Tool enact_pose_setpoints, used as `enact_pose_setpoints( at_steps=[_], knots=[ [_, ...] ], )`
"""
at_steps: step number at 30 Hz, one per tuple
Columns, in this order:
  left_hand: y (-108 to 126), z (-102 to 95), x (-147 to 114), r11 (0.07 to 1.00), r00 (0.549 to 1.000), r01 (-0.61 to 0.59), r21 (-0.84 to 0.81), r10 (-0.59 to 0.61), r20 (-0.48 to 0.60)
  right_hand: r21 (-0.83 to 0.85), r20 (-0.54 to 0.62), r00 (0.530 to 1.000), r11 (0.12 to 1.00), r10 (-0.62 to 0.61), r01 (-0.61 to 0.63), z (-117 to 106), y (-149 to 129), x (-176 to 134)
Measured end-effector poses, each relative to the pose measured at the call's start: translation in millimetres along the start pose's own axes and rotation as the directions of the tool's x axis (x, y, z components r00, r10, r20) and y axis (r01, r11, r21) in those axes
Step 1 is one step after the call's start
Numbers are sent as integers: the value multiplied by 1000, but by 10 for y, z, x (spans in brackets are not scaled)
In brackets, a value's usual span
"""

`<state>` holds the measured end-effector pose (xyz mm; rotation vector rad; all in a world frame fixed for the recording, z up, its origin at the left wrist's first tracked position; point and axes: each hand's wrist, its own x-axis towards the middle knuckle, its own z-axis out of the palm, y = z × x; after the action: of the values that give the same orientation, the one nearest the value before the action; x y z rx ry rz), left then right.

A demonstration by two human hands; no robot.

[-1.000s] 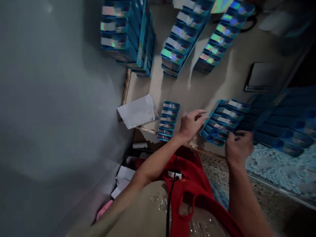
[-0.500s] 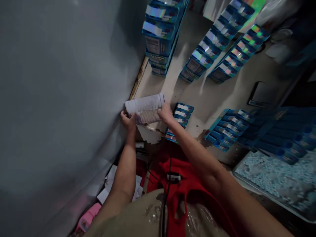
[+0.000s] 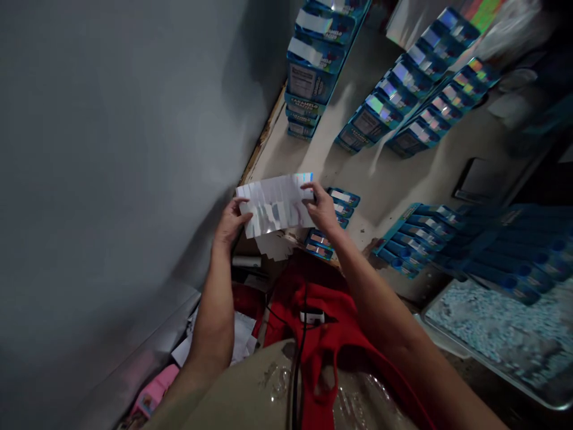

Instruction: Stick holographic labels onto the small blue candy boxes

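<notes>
A shiny whitish sheet marked with crosswise strips is held up between my two hands, near the wall end of the table. My left hand pinches its left end, thumb on the face and fingers at the edge. At the opposite end, my right hand grips the right edge with thumb and bent fingers. Just beyond my right hand is a short row of blue boxes with pale labels, partly hidden by the hand and wrist. A jagged-edged pale paper shows below the sheet.
Stacked blue boxes line the wall side, with more rows of blue boxes beyond. To the right are a flat dark device, blue tubes and a tray of pale blue bits. A grey wall bounds the left.
The sheet has been tilted, so its broad, shiny face now shows instead of a folded-looking bundle. My right hand has moved slightly right and its fingers are more raised; the view has shifted.
</notes>
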<state>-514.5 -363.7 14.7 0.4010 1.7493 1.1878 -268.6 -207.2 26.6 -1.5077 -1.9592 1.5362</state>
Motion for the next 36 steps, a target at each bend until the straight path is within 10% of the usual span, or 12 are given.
enact_pose_setpoints(
  at_steps=[5,10,16,23,30,36],
  knots=[
    [407,75,-207,997,997,75,32,-76,34,444,149,989,894,0,-67,-611,46,-115],
    [799,474,-315,997,1000,22,80,-21,-11,544,31,1000,839,-4,-14,-924,91,-263],
    [1148,804,-417,911,971,-154,382,211,-111,149,-136,986,982,-95,116,-1074,54,-369],
    [1295,792,-338,538,764,-446,715,645,-8,-223,-166,918,920,-361,321,-1312,-158,-374],
    [2331,760,-571,184,688,-619,764,596,414,-334,12,880,828,-475,451,-1733,-711,-311],
    [2831,858,-642,11,641,-630,776,572,512,-393,128,807,718,-576,575,-1398,-1223,-172]
  ],
)
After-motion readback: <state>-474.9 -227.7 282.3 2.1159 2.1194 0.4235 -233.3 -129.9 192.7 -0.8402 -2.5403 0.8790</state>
